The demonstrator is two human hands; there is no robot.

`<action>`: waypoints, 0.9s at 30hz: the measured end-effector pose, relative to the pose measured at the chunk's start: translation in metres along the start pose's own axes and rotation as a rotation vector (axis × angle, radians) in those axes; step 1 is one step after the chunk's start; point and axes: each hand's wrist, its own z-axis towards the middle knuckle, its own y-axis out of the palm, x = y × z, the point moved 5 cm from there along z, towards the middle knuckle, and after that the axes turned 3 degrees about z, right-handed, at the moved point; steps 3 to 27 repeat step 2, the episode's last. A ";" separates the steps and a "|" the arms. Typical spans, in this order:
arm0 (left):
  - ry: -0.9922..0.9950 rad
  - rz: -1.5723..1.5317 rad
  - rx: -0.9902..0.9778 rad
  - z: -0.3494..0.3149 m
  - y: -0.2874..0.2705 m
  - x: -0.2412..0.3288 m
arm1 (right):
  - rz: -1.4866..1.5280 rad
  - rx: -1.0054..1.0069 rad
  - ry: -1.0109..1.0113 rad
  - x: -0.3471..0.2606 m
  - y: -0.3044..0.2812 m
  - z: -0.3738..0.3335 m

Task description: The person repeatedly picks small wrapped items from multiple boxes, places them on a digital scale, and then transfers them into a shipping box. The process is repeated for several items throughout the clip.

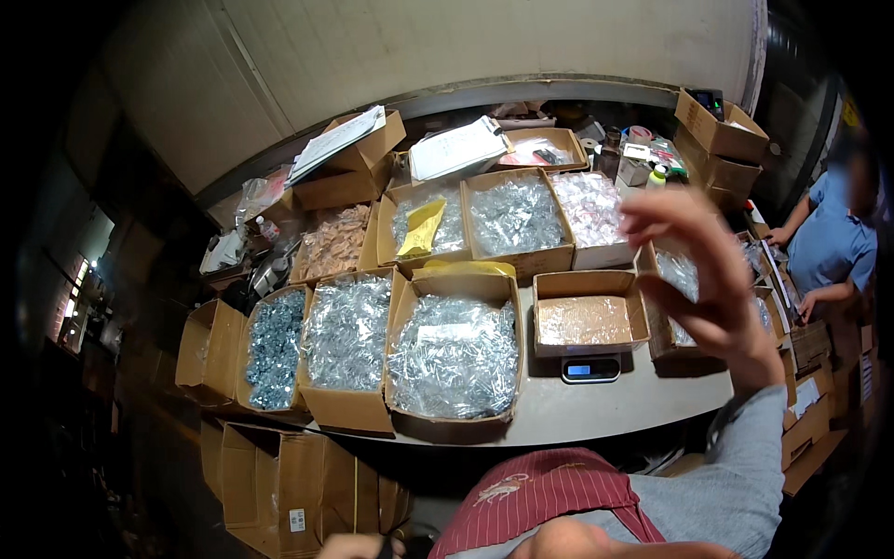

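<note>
My right hand [703, 275] is raised over the right side of the table, its fingers curved and thumb apart, with nothing visible between them. Below and beyond it is a cardboard box of clear plastic packets [678, 270], which it partly hides. Left of that hand, a small cardboard box [585, 321] sits on a digital scale [590, 370] with a lit blue display; taped cardboard shows inside the box. Only a sliver of my left hand [349, 547] appears at the lower edge, its fingers out of sight, near a dark strip.
Boxes of bagged metal parts [453, 359], loose bluish metal pieces [276, 349] and brown pieces [333, 240] crowd the table [577, 410]. Clipboards [458, 149] lie behind. Large cartons [279, 484] stand below left. A person in a blue shirt [832, 228] works at far right.
</note>
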 end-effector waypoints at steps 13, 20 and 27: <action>0.247 0.136 0.052 -0.042 0.003 0.027 | -0.094 0.096 -0.282 -0.036 -0.019 0.027; 0.247 0.136 0.052 -0.042 0.003 0.027 | -0.094 0.096 -0.282 -0.036 -0.019 0.027; 0.247 0.136 0.052 -0.042 0.003 0.027 | -0.094 0.096 -0.282 -0.036 -0.019 0.027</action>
